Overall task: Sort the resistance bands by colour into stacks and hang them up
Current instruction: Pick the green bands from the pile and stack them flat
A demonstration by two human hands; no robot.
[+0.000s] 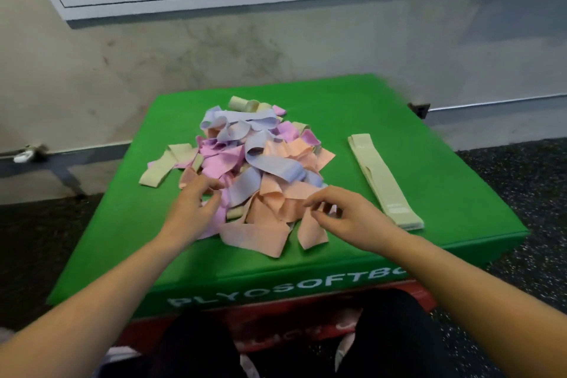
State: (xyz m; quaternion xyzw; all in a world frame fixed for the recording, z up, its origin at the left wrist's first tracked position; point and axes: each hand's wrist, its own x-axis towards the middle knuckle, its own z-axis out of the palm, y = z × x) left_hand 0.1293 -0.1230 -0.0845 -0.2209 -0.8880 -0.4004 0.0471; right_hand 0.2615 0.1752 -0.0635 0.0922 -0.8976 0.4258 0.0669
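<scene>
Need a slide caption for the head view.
Both hands reach into mixed band pile on green box; pale-green stack set aside.

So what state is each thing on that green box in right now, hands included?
Mixed heap of pink, lilac, peach and pale green fabric bands: tangled, unsorted.
Flat stack of pale green bands: sorted, laid straight to the heap's right, not hung.
Green padded box: carries heap and stack.
Left hand: fingers relaxed, resting on the heap's near left edge.
Right hand: fingers curled at a peach band; grip unclear.
</scene>
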